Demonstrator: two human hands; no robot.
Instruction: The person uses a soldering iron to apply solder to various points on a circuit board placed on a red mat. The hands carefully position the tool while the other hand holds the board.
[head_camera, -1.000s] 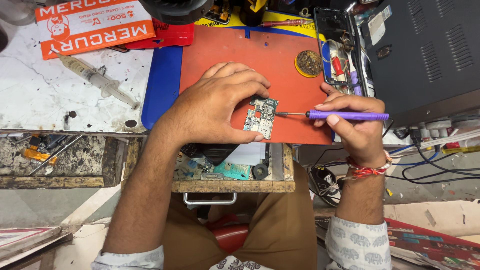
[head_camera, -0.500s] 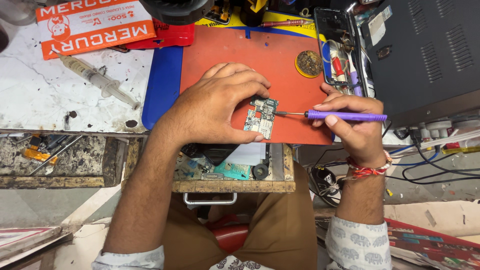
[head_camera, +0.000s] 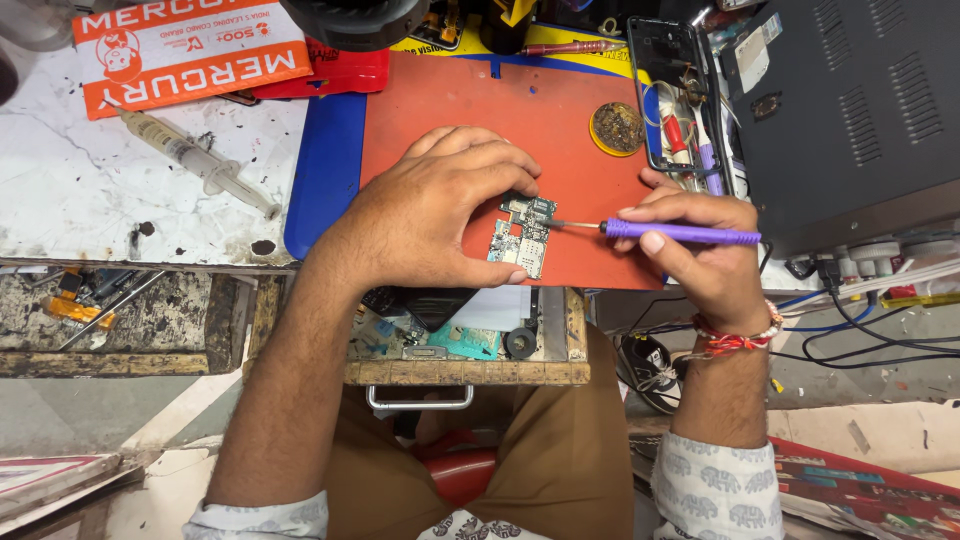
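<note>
My left hand presses down on a small phone circuit board that lies on a red work mat, fingers curled over its left side. My right hand grips a purple-handled screwdriver held level, and its metal tip touches the board's upper right edge. Part of the board is hidden under my left fingers.
A round tin of brown paste sits at the mat's far right. A syringe lies on the white marble top at left. A phone frame with tools and a black metal box stand at right. An open drawer holds parts below.
</note>
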